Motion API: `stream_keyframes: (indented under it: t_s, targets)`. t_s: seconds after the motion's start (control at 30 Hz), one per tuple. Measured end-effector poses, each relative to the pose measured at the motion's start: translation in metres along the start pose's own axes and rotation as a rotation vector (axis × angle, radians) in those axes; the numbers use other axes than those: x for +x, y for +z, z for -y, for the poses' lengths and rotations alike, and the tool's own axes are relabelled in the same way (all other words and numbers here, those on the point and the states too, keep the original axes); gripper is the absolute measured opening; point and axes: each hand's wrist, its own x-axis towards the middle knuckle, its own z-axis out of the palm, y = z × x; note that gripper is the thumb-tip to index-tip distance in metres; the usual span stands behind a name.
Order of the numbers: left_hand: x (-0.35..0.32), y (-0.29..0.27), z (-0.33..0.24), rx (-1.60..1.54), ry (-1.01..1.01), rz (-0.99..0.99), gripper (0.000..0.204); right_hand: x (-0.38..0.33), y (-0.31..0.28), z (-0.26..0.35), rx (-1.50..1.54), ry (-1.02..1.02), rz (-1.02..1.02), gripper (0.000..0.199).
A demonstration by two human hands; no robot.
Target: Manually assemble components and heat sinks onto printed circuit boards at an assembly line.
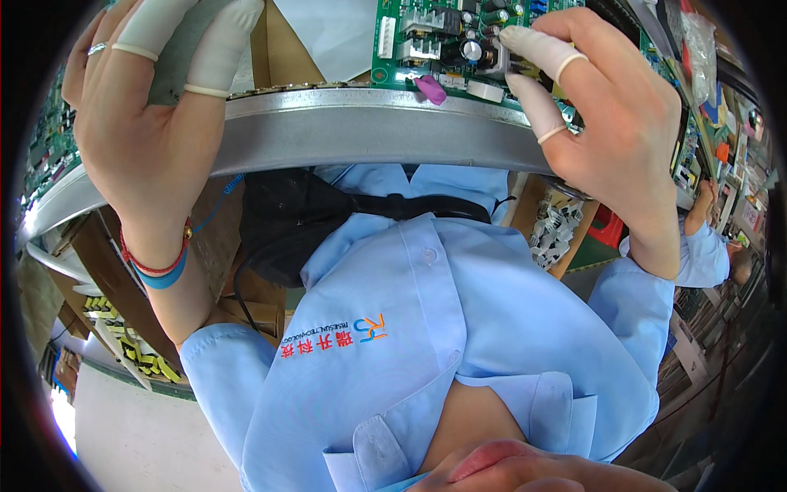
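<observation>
A green circuit board (382, 75) crowded with parts lies at the top, just beyond a grey metal rail (369, 123). My right hand (611, 107), with white finger cots on thumb and forefinger, is closed in a pinch at a small grey block-shaped component (497, 59) on the board. Close by stand a black round capacitor (470, 51), a white rectangular part (485, 90) and a purple-pink part (429, 89) at the board's near edge. My left hand (152, 115), also in finger cots, is over the rail's left side, fingers apart; its upper fingertips are cut off by the frame.
Between my hands lie brown cardboard and a white sheet (328, 37). More green boards line the far left. Below the rail are a box of metal pieces (557, 234) and a tray of yellow-and-black parts (135, 348). At right sits another person in a blue sleeve (703, 254).
</observation>
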Motion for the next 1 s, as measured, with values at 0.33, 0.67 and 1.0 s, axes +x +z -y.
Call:
stream_keyframes:
  t_s: [0.33,0.67,1.0]
  targets:
    - [0.006,-0.008,-0.023,0.039,-0.152,0.181,0.039,0.032,-0.026,0.017,0.149,0.171,0.303,0.016]
    - [0.017,0.015,-0.008,-0.093,-0.089,0.411,0.027,0.005,-0.021,-0.01,-0.17,-0.273,-0.049,0.037]
    - [0.058,0.035,-0.058,-0.356,-0.162,0.567,0.041,-0.027,0.046,0.052,0.108,-0.183,-0.215,0.018]
